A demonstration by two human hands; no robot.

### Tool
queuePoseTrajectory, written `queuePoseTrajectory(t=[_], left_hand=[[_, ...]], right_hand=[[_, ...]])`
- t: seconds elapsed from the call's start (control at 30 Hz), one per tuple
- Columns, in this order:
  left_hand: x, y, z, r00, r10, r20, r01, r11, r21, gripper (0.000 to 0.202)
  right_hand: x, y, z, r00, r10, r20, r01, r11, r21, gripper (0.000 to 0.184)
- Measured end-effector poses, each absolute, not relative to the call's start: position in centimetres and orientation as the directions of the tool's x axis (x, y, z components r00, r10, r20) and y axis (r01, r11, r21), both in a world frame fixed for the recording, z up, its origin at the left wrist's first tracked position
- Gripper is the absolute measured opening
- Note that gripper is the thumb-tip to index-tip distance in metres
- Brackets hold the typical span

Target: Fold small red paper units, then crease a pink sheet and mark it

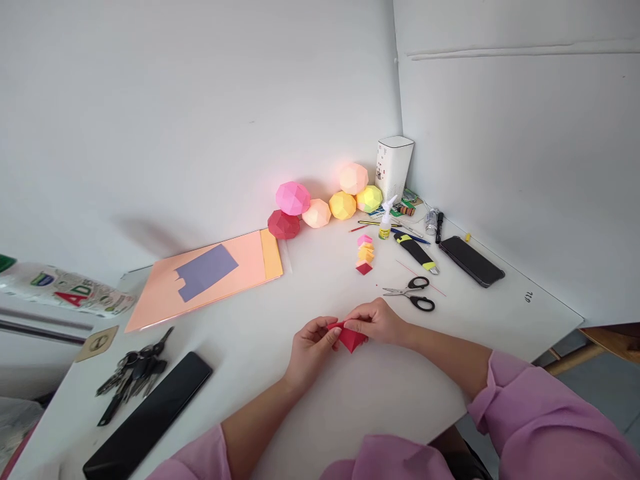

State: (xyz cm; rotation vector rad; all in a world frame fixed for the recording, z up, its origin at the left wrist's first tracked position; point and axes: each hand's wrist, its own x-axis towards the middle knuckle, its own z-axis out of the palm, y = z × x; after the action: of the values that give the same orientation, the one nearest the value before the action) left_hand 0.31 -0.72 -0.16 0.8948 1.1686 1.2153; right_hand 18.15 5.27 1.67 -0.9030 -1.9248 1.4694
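Observation:
A folded piece of red paper [353, 339] is held between both hands, just above the table's near middle. My left hand [311, 347] pinches its left edge between thumb and fingers. My right hand [379, 321] grips the upper right part, thumb laid across the top. Its lower corner points down toward me. Beyond the hands lies a row of small folded paper pieces [366, 253] in pink, yellow, orange and red. Black-handled scissors [418, 293] rest to the right of that row, blades apart.
Faceted paper balls [317, 213] stand along the wall. A glue bottle [385, 223], a utility knife [416, 253] and a phone [472, 261] lie right. Peach paper sheets [165, 277], keys [134, 373], a black case [150, 417] and a white bottle [60, 288] are left.

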Motion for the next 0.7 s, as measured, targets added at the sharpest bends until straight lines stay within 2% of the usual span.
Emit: queuePoseTrajectory(t=[0.13, 0.33, 0.7], left_hand=[[0.23, -0.75, -0.08, -0.028, 0.984, -0.178, -0.198, 0.169, 0.966, 0.028], [0.27, -0.72, -0.13, -0.019, 0.984, -0.179, -0.158, 0.174, 0.972, 0.03], [0.31, -0.66, 0.1, 0.016, 0.988, -0.151, -0.103, 0.152, 0.983, 0.028]], right_hand=[[18.21, 5.32, 1.67, -0.649, 0.761, 0.001, 0.194, 0.167, -0.967, 0.029], [18.05, 5.48, 1.15, -0.673, 0.731, 0.111, 0.184, 0.311, -0.932, 0.022], [18.27, 5.4, 1.23, -0.701, 0.709, 0.082, 0.211, 0.316, -0.925, 0.027]])
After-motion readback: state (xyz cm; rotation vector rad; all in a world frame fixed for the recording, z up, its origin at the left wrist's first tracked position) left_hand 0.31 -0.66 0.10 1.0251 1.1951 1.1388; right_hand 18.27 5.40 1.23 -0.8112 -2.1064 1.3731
